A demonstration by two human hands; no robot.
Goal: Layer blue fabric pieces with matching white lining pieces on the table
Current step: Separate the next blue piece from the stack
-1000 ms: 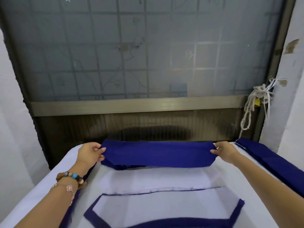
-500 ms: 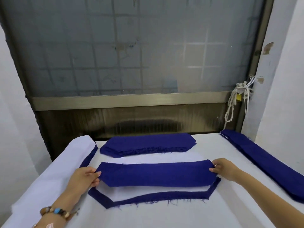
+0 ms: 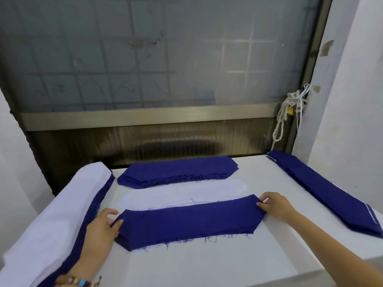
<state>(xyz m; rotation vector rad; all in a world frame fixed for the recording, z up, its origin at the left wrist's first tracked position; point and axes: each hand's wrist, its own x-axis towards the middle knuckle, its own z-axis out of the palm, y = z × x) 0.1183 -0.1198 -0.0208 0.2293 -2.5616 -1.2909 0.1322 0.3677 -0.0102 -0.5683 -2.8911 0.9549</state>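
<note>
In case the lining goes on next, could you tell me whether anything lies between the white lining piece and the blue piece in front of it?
Nothing visible does. The white lining piece lies flat right behind the blue piece, whose top is bare between the left hand and right hand at its ends.

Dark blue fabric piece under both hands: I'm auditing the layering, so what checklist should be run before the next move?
1. Ends held: the left hand and right hand each pinch an end of the long dark blue fabric piece: ok.
2. Piece lies flat on the white table, no folds: ok.
3. White lining under it: cannot tell; only blue layered edges show.
4. The flat white lining piece behind it is uncovered: ok.
5. The far stack of dark blue pieces lies apart from it: ok.
</note>
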